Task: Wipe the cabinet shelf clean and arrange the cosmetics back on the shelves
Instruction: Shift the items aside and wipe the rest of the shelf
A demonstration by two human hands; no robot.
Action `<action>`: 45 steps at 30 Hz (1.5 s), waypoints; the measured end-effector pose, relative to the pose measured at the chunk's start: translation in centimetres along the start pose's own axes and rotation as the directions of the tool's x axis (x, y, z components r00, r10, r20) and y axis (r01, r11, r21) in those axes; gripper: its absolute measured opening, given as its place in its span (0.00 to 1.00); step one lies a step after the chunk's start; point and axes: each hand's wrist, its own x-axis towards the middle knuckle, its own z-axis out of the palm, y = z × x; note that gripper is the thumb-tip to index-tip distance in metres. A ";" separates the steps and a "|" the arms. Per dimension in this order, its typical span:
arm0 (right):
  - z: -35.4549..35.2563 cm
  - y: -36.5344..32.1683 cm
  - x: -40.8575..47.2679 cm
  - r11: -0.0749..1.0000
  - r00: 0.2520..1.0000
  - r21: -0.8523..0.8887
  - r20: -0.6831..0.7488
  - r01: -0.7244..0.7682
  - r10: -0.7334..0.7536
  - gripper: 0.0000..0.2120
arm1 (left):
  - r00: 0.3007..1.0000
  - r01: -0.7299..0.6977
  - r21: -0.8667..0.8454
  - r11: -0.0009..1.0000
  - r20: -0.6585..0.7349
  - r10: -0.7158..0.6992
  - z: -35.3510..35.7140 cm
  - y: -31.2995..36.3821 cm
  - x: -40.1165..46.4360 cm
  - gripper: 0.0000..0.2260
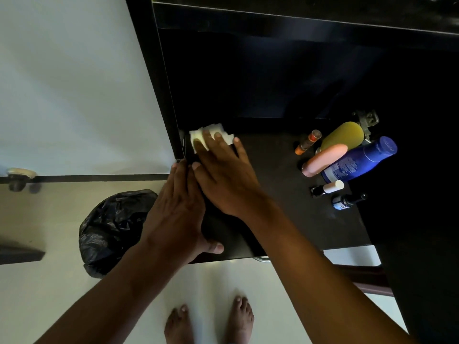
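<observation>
- Right hand (223, 175): fingers straight, pressing a white tissue (211, 136) flat onto the dark shelf (285, 207) at its far left corner.
- Left hand (176, 209): fingers extended, resting along the shelf's left edge, thumb on its front.
- Cosmetics at the shelf's right side: blue bottle (360, 160), pink tube (323, 160), yellow bottle (345, 135), small vials.
- Black bin bag (111, 227): on the floor, lower left.

Dark cabinet shelf (285, 194), white tissue (211, 135) at its left rear, blue bottle (357, 160), yellow bottle (345, 135), peach tube (323, 160), small vials (327, 187) clustered at right
</observation>
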 end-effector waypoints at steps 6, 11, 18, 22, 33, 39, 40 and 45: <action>-1.5 0.7 -6.2 0.997 0.996 -0.048 0.067 0.059 -0.055 0.27 | 1.000 0.017 0.038 0.999 -0.008 -0.016 -0.1 0.2 0.0 0.69; -2.6 2.6 -8.4 0.973 0.987 -0.179 0.046 -0.145 0.155 0.29 | 0.998 0.055 0.086 0.995 0.011 -0.056 -0.5 0.7 0.0 0.69; -2.2 4.2 -0.9 0.901 0.921 -0.196 -0.041 -0.387 0.387 0.32 | 0.996 0.064 0.140 0.988 0.050 -0.072 -0.8 1.1 0.3 0.68; -1.9 3.9 1.6 0.835 0.855 -0.186 -0.076 -0.517 0.513 0.34 | 0.997 0.054 0.151 0.987 0.046 -0.062 -0.8 1.1 0.2 0.68; -0.3 2.8 -1.3 0.982 0.983 -0.095 -0.090 -0.166 0.158 0.31 | 0.999 -0.050 -0.005 0.999 -0.021 0.050 0.7 -1.0 0.0 0.69; 0.1 -0.1 -8.4 0.991 0.996 -0.105 0.058 0.080 -0.074 0.27 | 0.988 -0.141 -0.115 0.983 -0.073 0.133 1.9 -2.8 -1.5 0.66; 0.1 -0.3 -10.0 0.990 0.992 -0.094 0.076 0.106 -0.099 0.26 | 0.988 -0.141 -0.120 0.983 -0.076 0.132 2.0 -3.1 -2.0 0.65; -0.6 0.5 -14.5 1.000 1.000 -0.018 -0.006 0.025 -0.025 0.23 | 0.986 -0.138 -0.089 0.986 -0.107 0.129 1.6 -4.7 -3.1 0.51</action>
